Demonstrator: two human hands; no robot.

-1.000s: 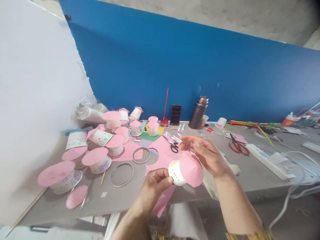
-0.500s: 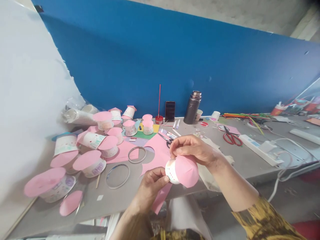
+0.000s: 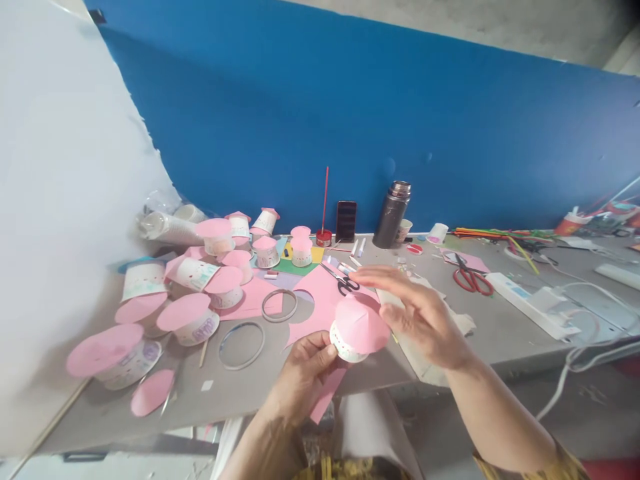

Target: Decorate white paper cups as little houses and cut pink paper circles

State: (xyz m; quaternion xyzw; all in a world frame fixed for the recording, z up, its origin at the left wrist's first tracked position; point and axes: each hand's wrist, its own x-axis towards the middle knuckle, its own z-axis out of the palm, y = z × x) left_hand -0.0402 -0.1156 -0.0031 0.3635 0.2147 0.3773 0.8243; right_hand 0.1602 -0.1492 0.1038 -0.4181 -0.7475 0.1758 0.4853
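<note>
My left hand (image 3: 311,363) grips a white paper cup (image 3: 345,345) with small printed marks, its fingers and thumb pinching the side. A pink paper cone (image 3: 361,323) covers the cup's top like a pointed roof and tilts toward me. Just right of the cone, my right hand (image 3: 423,317) is held up with its fingers stretched out and nothing between them. Its thumb side is close to the cone; whether it touches I cannot tell. Behind the cup lie cut pink paper (image 3: 320,300) and black-handled scissors (image 3: 345,280).
Several pink-topped cups (image 3: 190,317) crowd the left of the table. Two rings (image 3: 242,345) lie near the middle. At the back stand a phone (image 3: 346,221) and a dark thermos (image 3: 393,215). To the right are red-handled scissors (image 3: 473,279) and a power strip (image 3: 533,308) with cables.
My right hand has come off the cup and moved right, its fingers straightening. The cup has turned more upright, showing the cone's point upward. The view has shifted slightly.
</note>
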